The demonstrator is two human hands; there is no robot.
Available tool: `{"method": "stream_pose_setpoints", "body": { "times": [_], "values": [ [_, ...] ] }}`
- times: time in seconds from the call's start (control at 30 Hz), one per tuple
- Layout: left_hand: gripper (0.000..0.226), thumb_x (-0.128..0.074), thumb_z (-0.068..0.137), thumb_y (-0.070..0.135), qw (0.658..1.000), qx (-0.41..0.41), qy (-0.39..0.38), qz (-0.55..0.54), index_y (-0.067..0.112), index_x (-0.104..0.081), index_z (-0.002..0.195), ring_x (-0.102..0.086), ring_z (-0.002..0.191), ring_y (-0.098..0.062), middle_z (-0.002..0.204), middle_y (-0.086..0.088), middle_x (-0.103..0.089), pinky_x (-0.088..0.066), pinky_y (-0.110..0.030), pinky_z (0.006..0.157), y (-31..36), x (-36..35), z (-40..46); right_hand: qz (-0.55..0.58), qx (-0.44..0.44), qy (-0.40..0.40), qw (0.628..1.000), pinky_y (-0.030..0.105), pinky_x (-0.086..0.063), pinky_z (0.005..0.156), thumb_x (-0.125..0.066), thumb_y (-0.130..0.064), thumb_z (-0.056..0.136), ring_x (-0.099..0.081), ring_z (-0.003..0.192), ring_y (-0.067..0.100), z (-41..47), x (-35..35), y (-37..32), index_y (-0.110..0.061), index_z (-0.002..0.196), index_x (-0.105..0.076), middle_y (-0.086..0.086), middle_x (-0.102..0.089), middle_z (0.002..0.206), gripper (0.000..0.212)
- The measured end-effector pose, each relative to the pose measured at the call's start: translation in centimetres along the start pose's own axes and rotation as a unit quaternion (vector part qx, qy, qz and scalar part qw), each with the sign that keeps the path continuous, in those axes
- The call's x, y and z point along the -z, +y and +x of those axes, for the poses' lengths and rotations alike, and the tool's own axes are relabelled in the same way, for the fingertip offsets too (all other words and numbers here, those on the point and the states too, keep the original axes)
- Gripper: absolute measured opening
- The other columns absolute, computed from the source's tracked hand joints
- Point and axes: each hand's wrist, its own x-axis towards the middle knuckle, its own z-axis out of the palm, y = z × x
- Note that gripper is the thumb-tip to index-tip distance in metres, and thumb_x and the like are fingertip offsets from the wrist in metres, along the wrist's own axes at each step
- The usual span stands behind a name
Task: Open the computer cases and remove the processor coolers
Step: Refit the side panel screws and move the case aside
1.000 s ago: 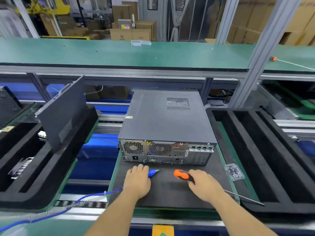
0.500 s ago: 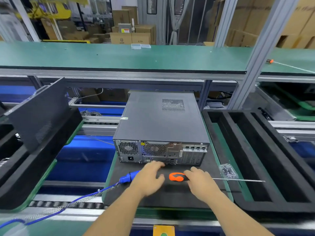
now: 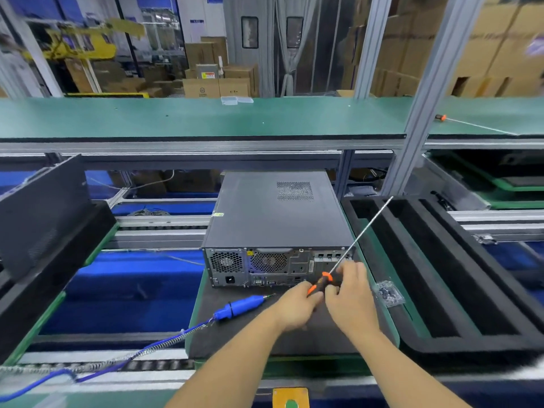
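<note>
The closed computer case (image 3: 279,228) lies flat on a dark mat (image 3: 235,328) on the desk, its rear panel with fans and ports facing the person. Just in front of that panel both hands hold a long screwdriver (image 3: 322,282): the left hand (image 3: 297,309) has its grip clamped round the lower end of the orange handle, the right hand (image 3: 350,298) has its grip clamped round the upper end, and the thin shaft slants up to the right over a black foam tray (image 3: 459,290). A blue electric screwdriver (image 3: 240,307) with a coiled cable lies on the mat left of the hands, and a small clear bag of screws (image 3: 388,293) sits to their right.
</note>
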Motion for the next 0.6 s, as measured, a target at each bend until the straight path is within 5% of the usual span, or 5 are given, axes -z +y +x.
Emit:
{"method": "stream_pose_setpoints", "body": {
  "times": [0.1, 0.2, 0.37, 0.43, 0.6],
  "values": [
    [0.02, -0.042, 0.104, 0.039, 0.997, -0.002, -0.012, -0.076, 0.025, -0.042, 0.09, -0.05, 0.061, -0.011, 0.08, 0.004, -0.056, -0.047, -0.027, 0.051, 1.4, -1.5, 0.3, 0.214, -0.218, -0.104, 0.946, 0.041, -0.048, 0.072, -0.047, -0.028, 0.1, -0.06, 0.081, 0.027, 0.8, 0.1, 0.1, -0.015, 0.088, -0.057, 0.007, -0.065, 0.089, 0.02],
    [0.029, -0.04, 0.101, 0.05, 0.998, -0.018, -0.024, -0.046, 0.025, -0.04, 0.087, -0.052, 0.059, -0.01, 0.076, 0.005, -0.057, -0.046, -0.028, 0.056, 2.5, -2.3, 1.1, 0.311, -0.221, -0.12, 0.917, 0.037, -0.043, 0.068, -0.048, -0.037, 0.103, -0.056, 0.073, 0.021, 1.7, 0.3, 1.1, -0.007, 0.085, -0.061, 0.006, -0.059, 0.077, 0.037],
    [0.032, -0.039, 0.098, 0.049, 0.988, -0.082, -0.048, 0.124, 0.024, -0.058, 0.088, -0.056, 0.072, -0.014, 0.085, 0.005, -0.064, -0.047, -0.036, 0.07, 4.4, -2.1, 3.9, 0.208, -0.222, -0.011, 0.953, 0.029, -0.036, 0.052, -0.053, -0.029, 0.1, -0.057, 0.071, 0.022, 5.1, -0.1, 4.3, -0.01, 0.076, -0.058, 0.001, -0.06, 0.072, 0.031],
    [0.036, -0.04, 0.095, 0.051, 0.968, -0.115, 0.01, 0.221, 0.023, -0.062, 0.089, -0.06, 0.083, -0.021, 0.087, 0.004, -0.067, -0.051, -0.037, 0.076, 5.4, -1.7, 5.0, 0.182, -0.233, 0.033, 0.955, 0.027, -0.033, 0.055, -0.052, -0.027, 0.101, -0.055, 0.073, 0.019, 6.8, -0.1, 6.1, -0.016, 0.081, -0.056, -0.001, -0.06, 0.076, 0.023],
    [0.04, -0.037, 0.095, 0.041, 0.889, -0.252, 0.208, 0.32, 0.016, -0.04, 0.063, -0.04, 0.057, -0.026, 0.056, 0.001, -0.042, -0.035, -0.031, 0.052, 8.5, 0.5, 7.8, 0.114, -0.261, -0.002, 0.959, 0.032, -0.033, 0.058, -0.052, -0.027, 0.101, -0.05, 0.073, 0.022, 10.9, -1.3, 10.9, -0.013, 0.08, -0.05, 0.005, -0.058, 0.081, 0.024]
  ]
}}
